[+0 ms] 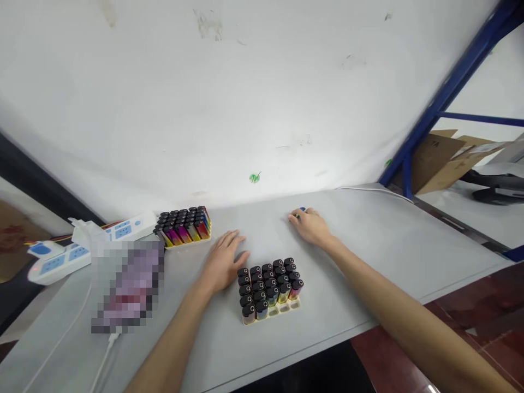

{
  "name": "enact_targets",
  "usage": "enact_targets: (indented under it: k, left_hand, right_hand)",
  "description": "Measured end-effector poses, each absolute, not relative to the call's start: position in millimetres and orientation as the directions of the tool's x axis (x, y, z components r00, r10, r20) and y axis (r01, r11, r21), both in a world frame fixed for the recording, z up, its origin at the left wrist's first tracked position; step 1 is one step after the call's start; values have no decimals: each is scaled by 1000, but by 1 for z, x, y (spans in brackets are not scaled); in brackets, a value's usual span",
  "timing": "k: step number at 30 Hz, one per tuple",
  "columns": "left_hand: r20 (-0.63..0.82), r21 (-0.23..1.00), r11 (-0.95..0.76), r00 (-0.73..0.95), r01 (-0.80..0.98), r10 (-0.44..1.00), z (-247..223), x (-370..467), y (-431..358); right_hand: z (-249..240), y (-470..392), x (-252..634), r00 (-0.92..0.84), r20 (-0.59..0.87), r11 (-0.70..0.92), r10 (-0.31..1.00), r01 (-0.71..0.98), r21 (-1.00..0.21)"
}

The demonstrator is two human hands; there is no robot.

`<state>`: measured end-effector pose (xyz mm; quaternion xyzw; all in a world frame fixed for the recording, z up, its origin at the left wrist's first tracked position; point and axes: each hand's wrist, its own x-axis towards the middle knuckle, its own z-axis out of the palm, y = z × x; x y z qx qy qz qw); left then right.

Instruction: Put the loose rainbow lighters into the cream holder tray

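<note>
Lighters with black tops (271, 284) stand in rows in a cream tray (284, 310), where a few slots at the front right show no lighter. My left hand (223, 261) lies on the grey table just left of this tray, fingers apart, holding nothing. Farther back, my right hand (310, 225) rests near the wall side of the table, its fingers curled round a small object (302, 209) with blue and green bits showing; most of it is hidden. A second block of colourful lighters (183, 225) stands at the back left in another tray.
Left of the lighters are white power strips (61, 263) with cables and a pixelated purple item (133, 286) on a white cord. A blue metal frame (442, 93) and cardboard boxes (440, 161) stand at the right. The grey table (368, 229) meets a white wall.
</note>
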<state>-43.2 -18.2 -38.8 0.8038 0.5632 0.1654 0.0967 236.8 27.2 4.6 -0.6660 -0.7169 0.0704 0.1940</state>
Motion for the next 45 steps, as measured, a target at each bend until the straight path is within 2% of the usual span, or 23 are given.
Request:
enact_targets:
  k: [3, 5, 9, 13, 16, 18, 21, 24, 30, 34, 45]
  left_hand:
    - [133, 344, -343, 316, 874, 939, -36, -43, -20]
    - [130, 338, -343, 318, 876, 939, -35, -43, -20]
    - [154, 331, -338, 303, 881, 941, -37, -43, -17]
    - [157, 342, -343, 307, 875, 939, -40, -46, -15]
    - [174, 340, -359, 317, 869, 932, -43, -48, -14]
    - [184, 336, -368, 323, 867, 929, -46, -50, -12]
    - [196, 327, -381, 332, 865, 923, -50, -52, -9]
    - [199, 322, -392, 343, 862, 918, -51, -54, -7]
    - [205, 323, -390, 338, 862, 918, -48, -53, -7]
    - [205, 327, -379, 327, 866, 922, -49, -53, -6]
    - [204, 317, -379, 328, 870, 922, -48, -53, -5]
  right_hand:
    - [-20, 42, 242, 5, 192, 53, 981, 954, -294]
    - [-30, 38, 247, -23, 227, 99, 974, 940, -327]
    - [-35, 26, 257, -125, 265, 254, 956, 804, -537]
    - [-29, 23, 257, -98, 219, 228, 971, 658, -718]
    - [-23, 20, 253, -153, 147, 199, 977, 417, -887]
    - [-19, 18, 251, -199, 149, 204, 969, 294, -934]
    - [-13, 17, 251, -252, 150, 199, 956, 184, -963]
    - [-12, 16, 250, -263, 71, 92, 962, 68, -993]
    - [-18, 17, 245, -142, -33, -59, 989, -182, -982]
    - [-19, 19, 243, -96, -70, -91, 993, -242, -966]
    - [-17, 16, 237, -52, -86, -96, 995, -237, -967]
